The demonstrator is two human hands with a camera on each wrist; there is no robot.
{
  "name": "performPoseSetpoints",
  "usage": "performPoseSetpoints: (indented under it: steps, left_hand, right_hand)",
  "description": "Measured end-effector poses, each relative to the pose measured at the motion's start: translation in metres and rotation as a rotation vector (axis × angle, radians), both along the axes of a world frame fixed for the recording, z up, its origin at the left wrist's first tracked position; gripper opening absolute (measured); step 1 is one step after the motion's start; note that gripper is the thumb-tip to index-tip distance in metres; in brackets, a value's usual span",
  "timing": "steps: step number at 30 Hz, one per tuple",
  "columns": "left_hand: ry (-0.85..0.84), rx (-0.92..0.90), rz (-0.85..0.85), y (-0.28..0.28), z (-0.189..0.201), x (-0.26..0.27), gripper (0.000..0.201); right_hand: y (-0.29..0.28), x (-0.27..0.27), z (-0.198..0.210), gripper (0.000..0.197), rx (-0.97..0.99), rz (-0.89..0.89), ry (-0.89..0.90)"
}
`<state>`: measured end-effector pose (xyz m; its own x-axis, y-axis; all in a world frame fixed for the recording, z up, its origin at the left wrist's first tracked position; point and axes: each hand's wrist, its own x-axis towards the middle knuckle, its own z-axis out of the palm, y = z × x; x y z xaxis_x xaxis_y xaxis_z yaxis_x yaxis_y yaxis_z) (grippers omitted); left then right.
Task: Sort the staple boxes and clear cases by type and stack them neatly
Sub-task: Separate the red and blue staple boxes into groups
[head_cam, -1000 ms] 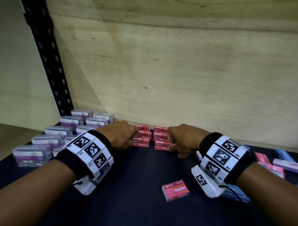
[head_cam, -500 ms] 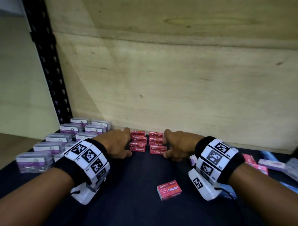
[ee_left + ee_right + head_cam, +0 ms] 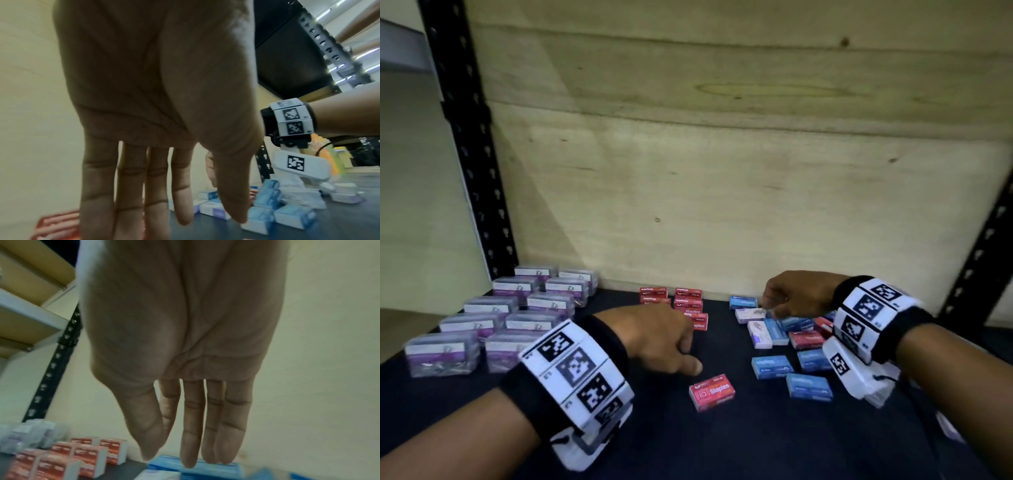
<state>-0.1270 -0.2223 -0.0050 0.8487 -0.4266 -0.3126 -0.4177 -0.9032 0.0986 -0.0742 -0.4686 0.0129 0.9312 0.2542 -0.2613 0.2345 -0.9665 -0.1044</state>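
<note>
Two rows of stacked red staple boxes (image 3: 671, 301) stand against the back board, also seen in the right wrist view (image 3: 86, 454). A single red staple box (image 3: 711, 392) lies loose in front. My left hand (image 3: 681, 346) hovers just behind it, fingers straight and holding nothing (image 3: 183, 211). Blue staple boxes (image 3: 772, 366) and white ones (image 3: 758, 334) lie jumbled at the right. My right hand (image 3: 780, 301) reaches over the far end of that pile, and its straight fingers (image 3: 189, 451) hang just above a blue box (image 3: 195, 467). Clear cases (image 3: 517, 318) stand in rows at the left.
The dark shelf surface (image 3: 722, 445) is bounded by a plywood back board (image 3: 722, 205). Black perforated rack posts stand at the left (image 3: 469, 147) and the right (image 3: 979, 250). More small boxes lie at the far right behind my right wrist.
Both hands have let go of the red stacks. The left hand drew back toward the loose red box. The right hand swung right, over the blue and white boxes.
</note>
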Motion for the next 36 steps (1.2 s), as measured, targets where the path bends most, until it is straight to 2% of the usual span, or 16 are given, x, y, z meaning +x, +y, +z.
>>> performPoseSetpoints:
  steps: [2, 5, 8, 15, 24, 29, 34, 36]
  left_hand:
    - [0.056, -0.009, -0.022, -0.013, -0.007, -0.005, 0.04]
    - [0.098, -0.013, -0.046, -0.023, -0.017, -0.008, 0.043]
    - [0.098, -0.013, -0.073, -0.028, -0.02, -0.006, 0.041]
    - [0.059, -0.007, -0.071, -0.026, -0.02, 0.005, 0.04]
    - [0.033, -0.1, -0.003, 0.003, -0.026, 0.029, 0.036]
    - [0.04, -0.174, -0.002, 0.018, -0.028, 0.036, 0.03]
    - [0.042, -0.203, 0.018, 0.032, -0.026, 0.041, 0.025]
    - [0.054, -0.212, 0.037, 0.038, -0.025, 0.042, 0.023]
  right_hand:
    - [-0.01, -0.004, -0.001, 0.025, -0.052, -0.044, 0.012]
    - [-0.024, -0.01, -0.003, 0.016, -0.13, -0.12, 0.04]
    - [-0.036, -0.015, -0.01, 0.03, -0.24, -0.168, 0.087]
    - [-0.043, -0.018, -0.021, 0.044, -0.305, -0.277, 0.021]
    - [-0.035, -0.005, -0.035, 0.056, -0.24, -0.298, 0.019]
    - [-0.031, -0.003, -0.03, 0.054, -0.213, -0.285, 0.001]
    - [-0.028, -0.006, -0.026, 0.069, -0.27, -0.322, -0.003]
    - [-0.029, -0.007, -0.022, 0.067, -0.271, -0.337, -0.002]
